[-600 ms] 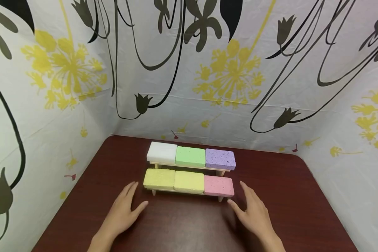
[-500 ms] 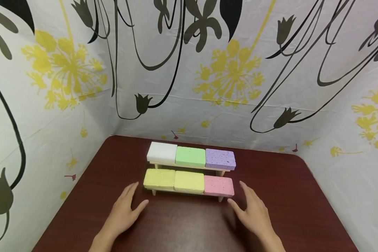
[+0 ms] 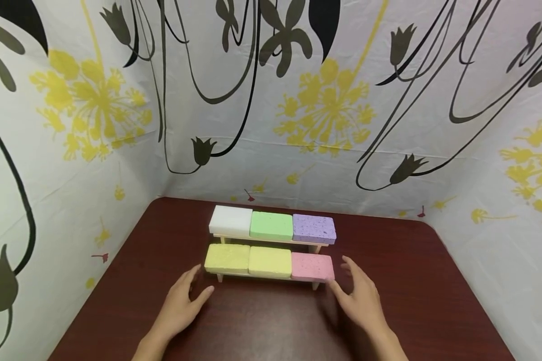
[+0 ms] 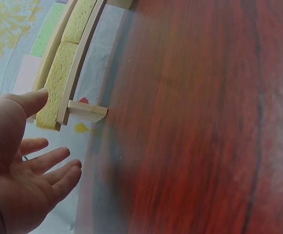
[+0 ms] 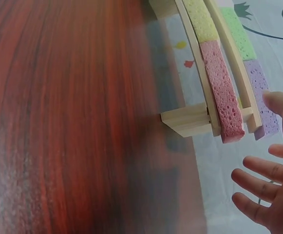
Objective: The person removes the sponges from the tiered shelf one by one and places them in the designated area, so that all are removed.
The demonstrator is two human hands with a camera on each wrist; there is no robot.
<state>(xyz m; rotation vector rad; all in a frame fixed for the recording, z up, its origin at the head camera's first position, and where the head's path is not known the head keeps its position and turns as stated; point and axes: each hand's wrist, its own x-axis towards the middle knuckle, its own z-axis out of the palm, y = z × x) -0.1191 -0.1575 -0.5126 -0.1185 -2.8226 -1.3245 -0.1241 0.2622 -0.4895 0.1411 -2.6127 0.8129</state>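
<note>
A small two-level wooden rack (image 5: 185,118) carries sponges in two rows. White (image 3: 231,221), green (image 3: 271,225) and purple (image 3: 314,228) sponges sit on the upper level. On the lower one lie a darker yellow sponge (image 3: 227,258), a paler yellow sponge (image 3: 269,261) and a pink sponge (image 3: 312,266). My left hand (image 3: 179,304) is beside the darker yellow sponge, thumb and fingers spread, holding nothing. Beside the pink sponge is my right hand (image 3: 360,299), likewise spread and holding nothing. Whether either thumb touches a sponge, I cannot tell.
The dark red-brown wooden table (image 3: 262,321) extends in front of the rack and to both sides. A white cloth (image 3: 253,165) printed with flowers surrounds the table at the back, left and right.
Both hands have drawn slightly closer to the rack's ends, the right thumb nearer the pink sponge. The head view has shifted a little. The sponges stay in their places.
</note>
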